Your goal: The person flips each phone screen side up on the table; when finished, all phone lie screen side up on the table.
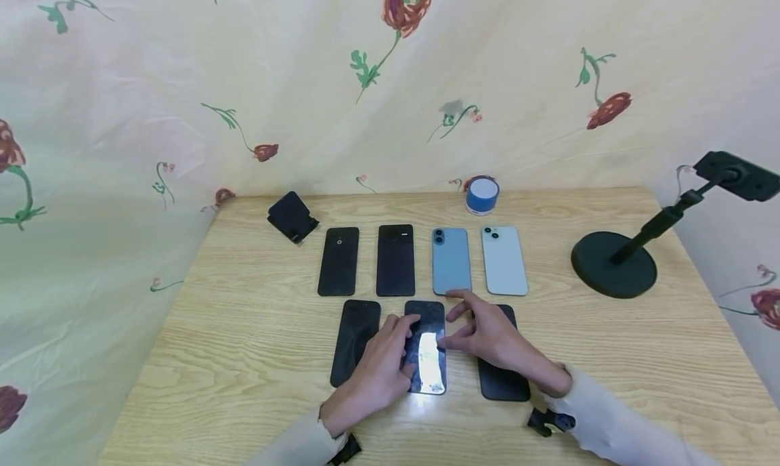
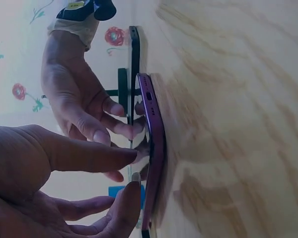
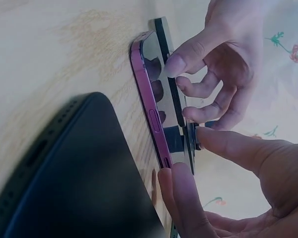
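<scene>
A phone with a dark, glossy screen (image 1: 425, 378) lies flat on the table between my two hands, and its purple edge (image 2: 158, 139) shows in the left wrist view. My left hand (image 1: 384, 364) is over its left side, index finger extended towards the upper screen and thumb near the lower left edge. From the other side, my right hand (image 1: 490, 334) reaches to the phone's right edge, with fingertips (image 3: 181, 178) at its corner in the right wrist view. Neither hand is closed round it. Dark phones lie to the left (image 1: 353, 337) and right (image 1: 504, 381), partly covered by my hands.
Behind are two black phones (image 1: 338, 263) (image 1: 395, 269), a blue phone (image 1: 451, 263) and a pale blue phone (image 1: 504, 263). A black folded item (image 1: 292, 217) lies at the back left, a blue-and-white round container (image 1: 483, 196) at the back. A black stand (image 1: 614, 266) is at right.
</scene>
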